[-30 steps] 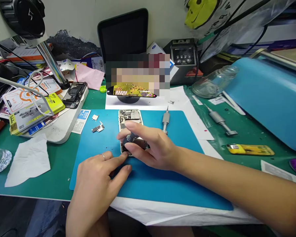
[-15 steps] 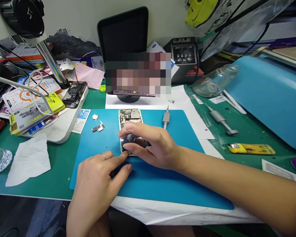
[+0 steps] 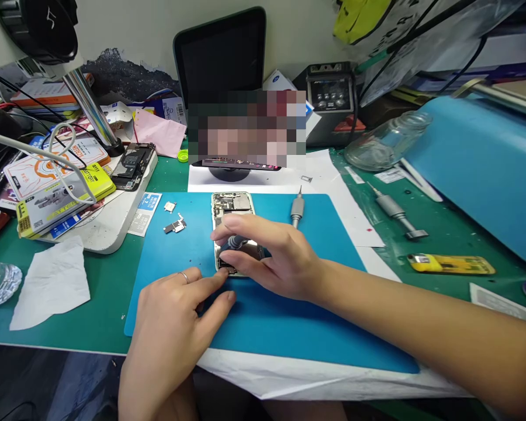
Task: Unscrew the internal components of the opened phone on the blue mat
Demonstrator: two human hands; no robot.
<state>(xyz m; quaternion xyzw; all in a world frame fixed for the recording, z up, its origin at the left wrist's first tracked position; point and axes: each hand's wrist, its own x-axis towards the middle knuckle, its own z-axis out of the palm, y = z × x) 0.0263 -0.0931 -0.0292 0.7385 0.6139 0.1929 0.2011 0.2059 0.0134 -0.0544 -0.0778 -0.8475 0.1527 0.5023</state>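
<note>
Right now your hands work over the blue mat (image 3: 289, 327), which lies under both of them. On it, the opened phone (image 3: 232, 204) sits beneath your right hand (image 3: 272, 257), its far end poking out beyond your fingers. That hand pinches a small screwdriver (image 3: 235, 241) upright over the phone's lower half; your left hand (image 3: 175, 316) holds nothing, its index fingertip pressed at the phone's near corner to steady it. You look to be working a screw. Next calls for keeping the tip seated and straight. Loose metal brackets (image 3: 175, 225) lie beyond your left hand.
</note>
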